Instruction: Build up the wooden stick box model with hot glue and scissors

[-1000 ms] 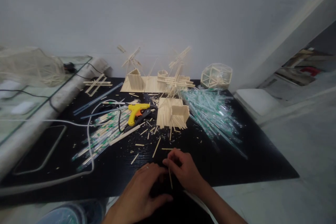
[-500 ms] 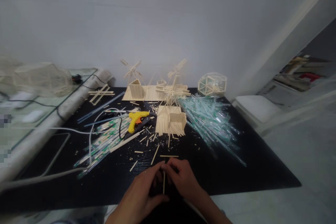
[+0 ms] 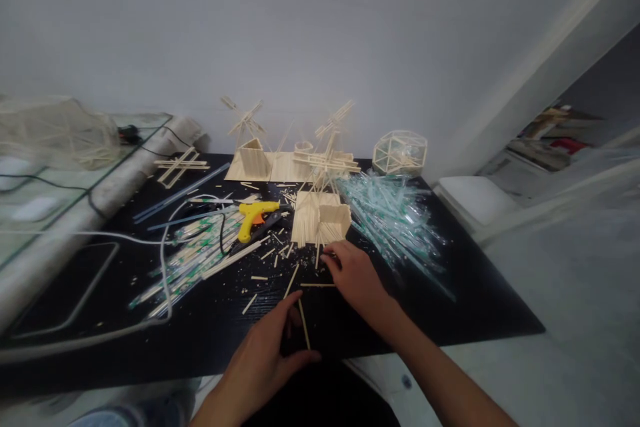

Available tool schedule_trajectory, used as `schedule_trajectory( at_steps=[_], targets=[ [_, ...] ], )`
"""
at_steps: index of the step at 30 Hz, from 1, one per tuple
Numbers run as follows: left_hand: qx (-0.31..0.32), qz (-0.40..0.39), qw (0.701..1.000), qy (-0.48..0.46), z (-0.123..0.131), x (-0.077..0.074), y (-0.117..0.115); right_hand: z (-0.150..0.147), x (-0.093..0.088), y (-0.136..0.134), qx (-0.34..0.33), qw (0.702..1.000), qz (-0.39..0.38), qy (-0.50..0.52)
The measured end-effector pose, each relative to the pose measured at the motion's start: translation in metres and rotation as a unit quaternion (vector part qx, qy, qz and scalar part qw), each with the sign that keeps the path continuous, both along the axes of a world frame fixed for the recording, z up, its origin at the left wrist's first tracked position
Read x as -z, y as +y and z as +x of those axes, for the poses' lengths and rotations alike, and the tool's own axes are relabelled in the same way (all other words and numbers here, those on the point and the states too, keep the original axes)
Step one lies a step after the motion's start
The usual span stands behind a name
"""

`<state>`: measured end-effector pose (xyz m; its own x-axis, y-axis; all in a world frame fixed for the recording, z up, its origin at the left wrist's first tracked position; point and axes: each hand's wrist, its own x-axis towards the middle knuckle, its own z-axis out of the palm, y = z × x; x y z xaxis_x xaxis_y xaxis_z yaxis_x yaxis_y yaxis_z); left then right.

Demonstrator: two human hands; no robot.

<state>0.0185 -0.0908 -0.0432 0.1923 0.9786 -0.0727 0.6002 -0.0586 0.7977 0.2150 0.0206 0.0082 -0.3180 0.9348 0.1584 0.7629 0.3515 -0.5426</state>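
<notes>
My left hand [image 3: 267, 353] is near the front edge of the black mat [image 3: 480, 307], fingers closed on a thin wooden stick [image 3: 303, 323] that stands tilted. My right hand [image 3: 353, 273] reaches forward over the mat, fingers curled, just in front of a small house-like stick structure [image 3: 320, 219] and the loose stick pieces [image 3: 293, 279] below it. Whether it holds anything I cannot make out.
A yellow glue gun [image 3: 254, 215] lies left of the structure, by wrapped sticks [image 3: 193, 257] and a white cable [image 3: 165, 260]. Clear plastic wrappers [image 3: 395, 217] pile up at the right. Stick windmill models [image 3: 247, 147] and a wire-frame polyhedron [image 3: 400, 152] stand by the wall.
My right hand let go of the stick and moved forward toward the stick structure. My left hand stays near the mat's front edge with the stick, which now tilts.
</notes>
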Motion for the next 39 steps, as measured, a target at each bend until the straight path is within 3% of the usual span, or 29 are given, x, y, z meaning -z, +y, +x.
schedule_trajectory(
  at_steps=[6, 13, 17, 20, 22, 24, 26, 30, 39],
  targets=[
    [-0.008, 0.020, 1.000, 0.003, 0.000, 0.002, -0.003, -0.022, -0.003, 0.019, 0.021, 0.977, -0.016, -0.212],
    [-0.006, 0.073, 0.997, 0.015, -0.001, 0.008, -0.005, -0.034, -0.006, 0.026, 0.046, 0.970, -0.047, -0.235],
    [-0.017, 0.077, 0.997, 0.005, 0.000, 0.007, -0.003, -0.014, -0.020, 0.019, 0.067, 0.985, -0.059, -0.146],
    [-0.024, 0.075, 0.997, -0.018, 0.001, 0.004, -0.002, 0.007, -0.019, -0.005, 0.023, 0.988, -0.145, 0.049],
    [-0.022, 0.099, 0.994, -0.031, -0.001, 0.000, -0.001, 0.014, -0.013, -0.029, -0.005, 0.954, -0.241, 0.178],
    [-0.007, 0.129, 0.990, -0.046, -0.002, -0.003, -0.001, 0.013, -0.005, -0.053, -0.032, 0.899, -0.341, 0.272],
    [-0.001, 0.165, 0.985, -0.054, -0.004, -0.005, -0.001, 0.006, 0.001, -0.073, -0.025, 0.866, -0.376, 0.330],
    [0.000, 0.176, 0.983, -0.048, -0.007, -0.009, -0.001, -0.006, 0.007, -0.086, -0.023, 0.826, -0.418, 0.377],
    [0.058, 0.135, 0.985, -0.086, -0.008, -0.017, 0.002, 0.000, 0.008, -0.075, -0.043, 0.807, -0.458, 0.372]
  ],
)
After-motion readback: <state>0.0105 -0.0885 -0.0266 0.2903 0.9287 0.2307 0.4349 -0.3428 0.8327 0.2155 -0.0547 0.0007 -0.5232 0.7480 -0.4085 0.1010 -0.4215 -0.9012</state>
